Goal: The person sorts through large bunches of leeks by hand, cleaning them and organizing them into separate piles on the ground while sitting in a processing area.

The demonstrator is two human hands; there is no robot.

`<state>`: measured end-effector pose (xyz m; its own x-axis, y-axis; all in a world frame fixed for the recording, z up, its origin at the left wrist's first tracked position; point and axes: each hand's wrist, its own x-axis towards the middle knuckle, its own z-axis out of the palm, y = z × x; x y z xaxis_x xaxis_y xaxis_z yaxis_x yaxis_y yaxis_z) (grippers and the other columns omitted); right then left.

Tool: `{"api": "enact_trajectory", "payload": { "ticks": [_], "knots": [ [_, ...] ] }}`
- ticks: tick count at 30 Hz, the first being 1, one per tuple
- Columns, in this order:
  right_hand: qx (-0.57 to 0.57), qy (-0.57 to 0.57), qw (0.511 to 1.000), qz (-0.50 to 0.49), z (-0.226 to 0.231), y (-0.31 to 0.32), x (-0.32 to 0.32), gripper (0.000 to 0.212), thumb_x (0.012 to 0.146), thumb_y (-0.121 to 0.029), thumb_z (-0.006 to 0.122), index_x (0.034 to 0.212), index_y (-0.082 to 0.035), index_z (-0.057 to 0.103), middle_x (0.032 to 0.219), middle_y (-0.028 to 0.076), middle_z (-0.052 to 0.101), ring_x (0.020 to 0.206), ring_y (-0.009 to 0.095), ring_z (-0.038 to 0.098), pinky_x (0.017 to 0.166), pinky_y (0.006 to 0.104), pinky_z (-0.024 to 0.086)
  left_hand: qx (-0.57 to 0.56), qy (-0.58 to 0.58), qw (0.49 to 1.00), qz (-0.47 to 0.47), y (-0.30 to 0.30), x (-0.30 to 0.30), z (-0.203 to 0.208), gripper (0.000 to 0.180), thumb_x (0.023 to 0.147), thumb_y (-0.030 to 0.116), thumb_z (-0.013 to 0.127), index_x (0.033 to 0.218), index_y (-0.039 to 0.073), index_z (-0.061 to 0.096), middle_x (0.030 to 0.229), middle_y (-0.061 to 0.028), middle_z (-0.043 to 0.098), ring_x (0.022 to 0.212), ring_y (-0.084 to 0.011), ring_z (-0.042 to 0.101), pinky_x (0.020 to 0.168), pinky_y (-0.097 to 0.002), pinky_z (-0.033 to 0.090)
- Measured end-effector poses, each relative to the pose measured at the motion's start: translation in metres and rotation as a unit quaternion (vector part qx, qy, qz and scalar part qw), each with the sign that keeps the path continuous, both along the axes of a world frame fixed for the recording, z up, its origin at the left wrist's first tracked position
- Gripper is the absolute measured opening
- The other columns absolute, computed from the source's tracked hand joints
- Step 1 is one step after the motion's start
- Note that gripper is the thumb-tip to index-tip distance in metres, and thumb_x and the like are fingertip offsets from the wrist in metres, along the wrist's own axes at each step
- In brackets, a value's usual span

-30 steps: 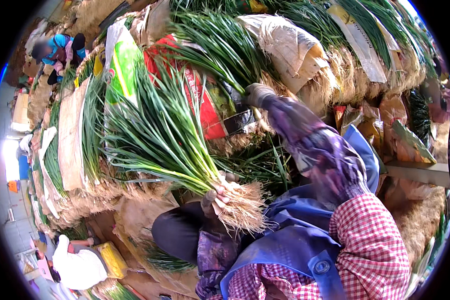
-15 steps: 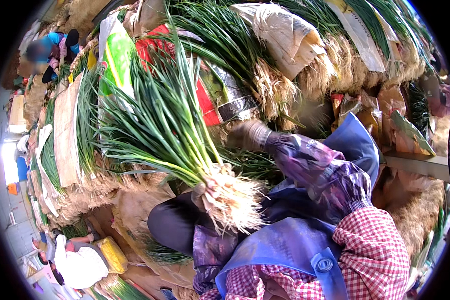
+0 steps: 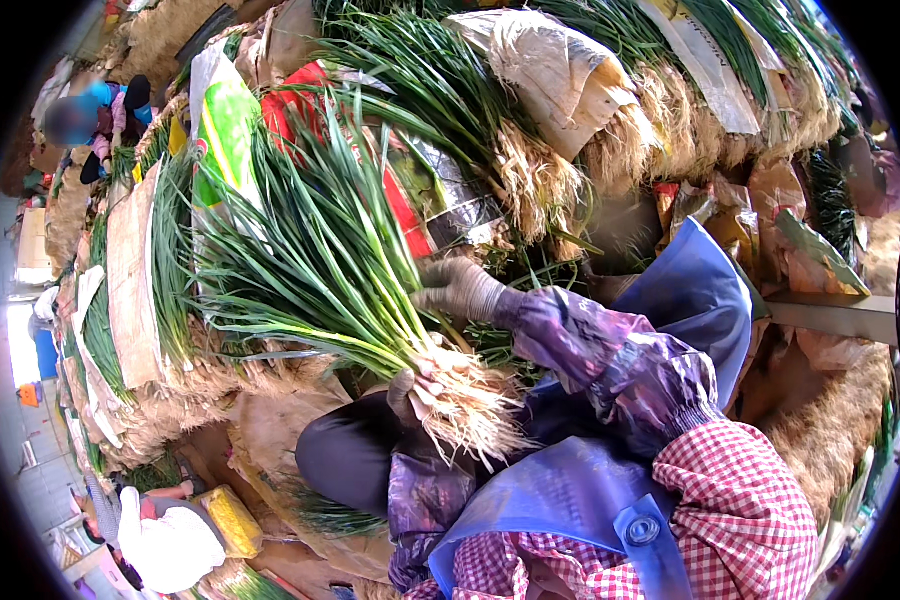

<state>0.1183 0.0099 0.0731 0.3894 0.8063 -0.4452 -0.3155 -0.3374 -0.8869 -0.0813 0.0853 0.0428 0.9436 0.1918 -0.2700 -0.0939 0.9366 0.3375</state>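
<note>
Scallion bunch (image 3: pixel 320 270): roots lower right, leaves upper left. Left hand (image 3: pixel 420 385) grips roots; right hand (image 3: pixel 460 290) cups stalks. Market stacks (image 3: pixel 130 300) behind.

A produce market: stacked bundles of green onions (image 3: pixel 450 90) wrapped in paper sacks (image 3: pixel 560 70).

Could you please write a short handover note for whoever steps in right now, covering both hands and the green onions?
Left hand: closed in a firm grip around the bunch of green onions just above the white roots, leaves fanning up and left.
Right hand: gloved, resting against the stalks on the bunch's right side; a closed grip is not clear.
Around: wrapped bundles stacked behind, blue apron over the lap.
Done: one bunch gathered in hand.
Left: it has not been set down or tied.
</note>
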Motion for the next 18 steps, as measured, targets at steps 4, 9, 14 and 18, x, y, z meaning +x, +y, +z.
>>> {"api": "enact_trajectory", "payload": {
  "ticks": [4,9,14,18],
  "knots": [
    [-0.023,0.032,0.999,0.025,-0.019,-0.003,-0.002,0.049,0.077,-0.033,0.072,0.107,0.004,0.061,0.093,0.017,0.067,0.088,0.023,0.063,0.081,0.0348,0.048,0.0,-0.001,1.0,-0.011,-0.001,0.005,-0.001,0.026,0.082,0.022,0.061,0.091,-0.001,0.054,0.087,-0.0116,0.057,0.071,-0.0177,0.057,0.07,-0.0304,0.05],
    [0.014,-0.509,0.858,-0.063,-0.02,-0.001,-0.011,0.03,0.085,-0.033,0.061,0.081,-0.003,0.061,0.069,0.011,0.063,0.064,0.02,0.062,0.062,0.0401,0.049,-0.004,-0.003,1.0,-0.021,-0.003,0.013,-0.004,0.025,0.083,0.022,0.061,0.092,-0.001,0.054,0.086,-0.0112,0.057,0.071,-0.0174,0.056,0.07,-0.0304,0.05],
    [-0.168,-0.18,0.969,0.006,-0.042,-0.008,0.03,0.033,0.086,-0.035,0.059,0.099,-0.005,0.064,0.076,0.006,0.064,0.064,0.019,0.059,0.062,0.0343,0.05,-0.004,0.001,1.0,-0.014,-0.003,0.011,-0.003,0.025,0.083,0.022,0.06,0.092,0.0,0.054,0.086,-0.0108,0.057,0.071,-0.0172,0.056,0.07,-0.0305,0.05],
    [-0.419,-0.372,0.7,0.442,-0.048,-0.026,0.076,0.034,0.078,-0.039,0.064,0.102,-0.015,0.066,0.09,0.007,0.065,0.083,0.02,0.063,0.074,0.0344,0.053,-0.003,-0.003,1.0,-0.021,-0.003,0.016,-0.001,0.024,0.083,0.021,0.06,0.092,0.0,0.053,0.085,-0.0104,0.057,0.071,-0.017,0.055,0.071,-0.0305,0.05]
  ]
}}
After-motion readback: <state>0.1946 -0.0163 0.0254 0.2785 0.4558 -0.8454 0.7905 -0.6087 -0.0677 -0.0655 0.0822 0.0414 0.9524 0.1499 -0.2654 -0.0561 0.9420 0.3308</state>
